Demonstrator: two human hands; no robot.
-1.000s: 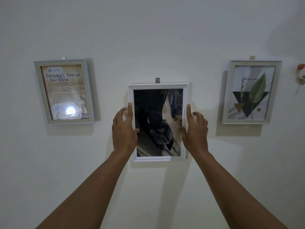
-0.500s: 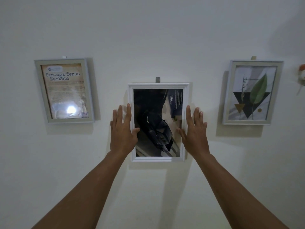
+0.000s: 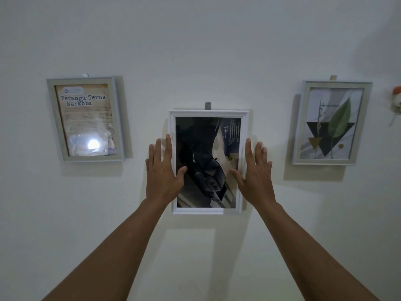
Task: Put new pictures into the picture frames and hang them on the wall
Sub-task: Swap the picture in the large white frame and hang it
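Head view: white frame [image 3: 207, 113] with dark car picture [image 3: 204, 161] hangs on wall [image 3: 195, 51], centre, under grey hook [image 3: 207, 106]. Left hand [image 3: 163, 173] flat at frame's left edge, right hand [image 3: 256, 173] flat at right edge; fingers [image 3: 168, 146] spread straight, gripping nothing. Grey poster frame [image 3: 85, 120] hangs left, leaf-print frame [image 3: 331, 123] right.

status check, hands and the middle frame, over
Left hand and right hand open, flat at the sides of the white frame. Frame on its hook, between two hung frames. Nothing in the way.
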